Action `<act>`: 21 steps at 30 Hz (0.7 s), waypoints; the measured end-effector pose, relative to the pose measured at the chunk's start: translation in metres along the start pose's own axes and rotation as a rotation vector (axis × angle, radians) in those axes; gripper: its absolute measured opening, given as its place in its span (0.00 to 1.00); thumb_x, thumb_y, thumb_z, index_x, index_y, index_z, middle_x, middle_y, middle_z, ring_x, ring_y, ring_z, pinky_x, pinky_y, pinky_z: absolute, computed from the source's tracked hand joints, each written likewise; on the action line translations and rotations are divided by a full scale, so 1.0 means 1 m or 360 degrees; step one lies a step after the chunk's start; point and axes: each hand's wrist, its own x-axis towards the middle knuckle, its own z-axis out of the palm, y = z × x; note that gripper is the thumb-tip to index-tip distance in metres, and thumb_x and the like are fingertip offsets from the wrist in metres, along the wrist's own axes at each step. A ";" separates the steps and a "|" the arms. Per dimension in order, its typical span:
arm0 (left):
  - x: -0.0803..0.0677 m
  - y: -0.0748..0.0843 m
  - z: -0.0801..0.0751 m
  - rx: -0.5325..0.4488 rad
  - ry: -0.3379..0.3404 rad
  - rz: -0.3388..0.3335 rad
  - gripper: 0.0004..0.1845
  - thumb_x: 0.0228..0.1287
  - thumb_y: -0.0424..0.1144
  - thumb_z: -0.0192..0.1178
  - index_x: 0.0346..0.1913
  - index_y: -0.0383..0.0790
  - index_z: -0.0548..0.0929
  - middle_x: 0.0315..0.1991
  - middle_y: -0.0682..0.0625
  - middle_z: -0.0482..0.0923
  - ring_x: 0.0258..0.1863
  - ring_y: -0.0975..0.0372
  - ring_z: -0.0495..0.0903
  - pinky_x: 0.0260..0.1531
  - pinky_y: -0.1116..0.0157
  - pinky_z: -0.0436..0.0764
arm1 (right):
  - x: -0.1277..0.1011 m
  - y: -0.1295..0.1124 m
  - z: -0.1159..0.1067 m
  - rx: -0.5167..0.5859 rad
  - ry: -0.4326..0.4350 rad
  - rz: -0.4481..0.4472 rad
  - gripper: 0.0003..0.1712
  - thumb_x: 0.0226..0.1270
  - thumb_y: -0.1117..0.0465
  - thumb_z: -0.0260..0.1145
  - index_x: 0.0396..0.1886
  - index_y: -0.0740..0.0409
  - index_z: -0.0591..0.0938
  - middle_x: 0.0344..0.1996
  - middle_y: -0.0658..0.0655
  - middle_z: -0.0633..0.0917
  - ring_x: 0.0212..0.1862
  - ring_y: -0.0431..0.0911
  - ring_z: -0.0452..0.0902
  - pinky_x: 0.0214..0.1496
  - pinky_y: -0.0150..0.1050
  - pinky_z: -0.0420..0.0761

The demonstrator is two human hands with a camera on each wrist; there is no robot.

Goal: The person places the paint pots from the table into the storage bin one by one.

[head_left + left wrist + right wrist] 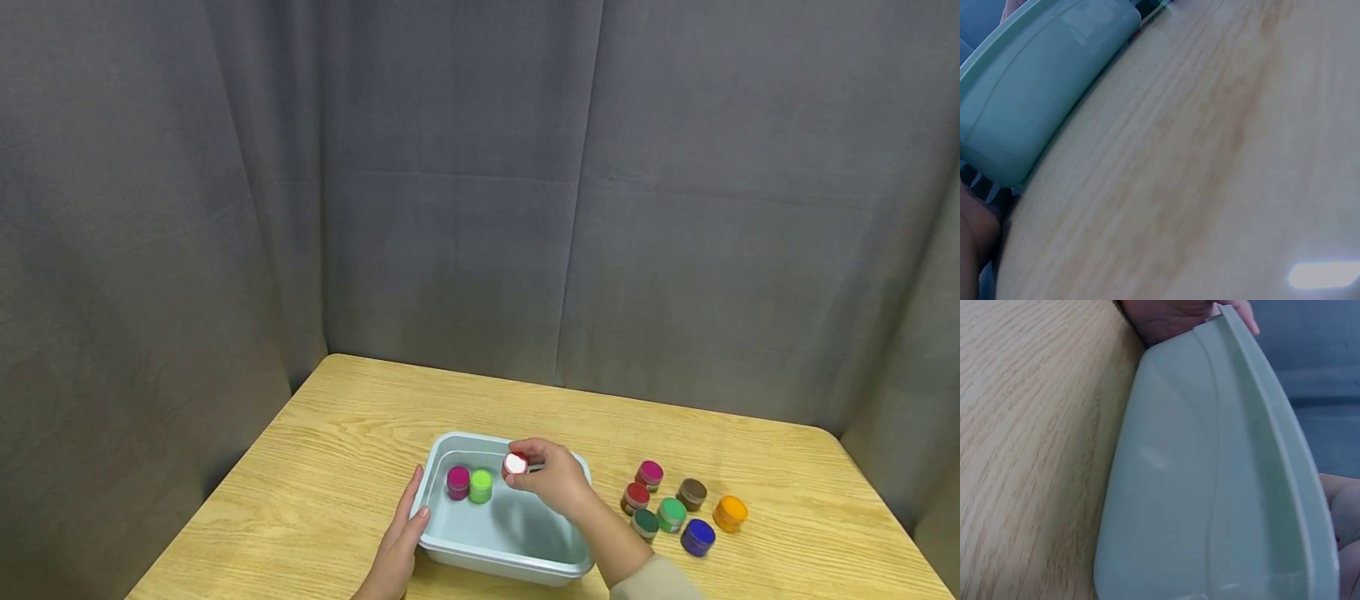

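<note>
A pale blue-green plastic tub (510, 546) stands on the wooden table. My left hand (397, 542) holds its left rim, thumb over the edge and fingers along the outside. Above the inside of the tub, my right hand (553, 477) pinches a small paint jar (514, 464) between thumb and fingers. Red shows around that jar's edge, and its face looks bright white. Inside the tub, toward the left, a magenta jar (458, 482) and a lime green jar (481, 486) stand side by side. In the right wrist view the tub's wall (1166, 462) hides its contents.
Right of the tub, several jars stand loosely grouped: magenta (650, 474), red (635, 497), brown (692, 493), green (671, 514), dark green (645, 524), blue (698, 537) and orange (730, 512). Grey curtains (465, 208) hang behind the table (360, 425) and at its sides.
</note>
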 end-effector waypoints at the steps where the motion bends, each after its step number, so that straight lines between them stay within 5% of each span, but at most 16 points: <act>1: 0.000 0.000 0.000 0.0001 0.0000 0.0000 0.31 0.77 0.41 0.41 0.78 0.36 0.48 0.79 0.36 0.41 0.77 0.37 0.38 0.71 0.34 0.39 | 0.001 0.000 0.001 -0.0004 -0.0006 0.0001 0.24 0.49 0.68 0.78 0.49 0.59 0.85 0.41 0.57 0.88 0.46 0.48 0.81 0.44 0.37 0.83; 21: -0.001 0.003 0.000 0.0007 0.0004 -0.0012 0.31 0.77 0.40 0.40 0.78 0.35 0.48 0.79 0.36 0.41 0.77 0.38 0.39 0.72 0.35 0.39 | 0.010 0.014 0.019 -0.0087 -0.0113 -0.0083 0.24 0.45 0.73 0.76 0.47 0.69 0.83 0.38 0.60 0.87 0.42 0.48 0.81 0.44 0.36 0.81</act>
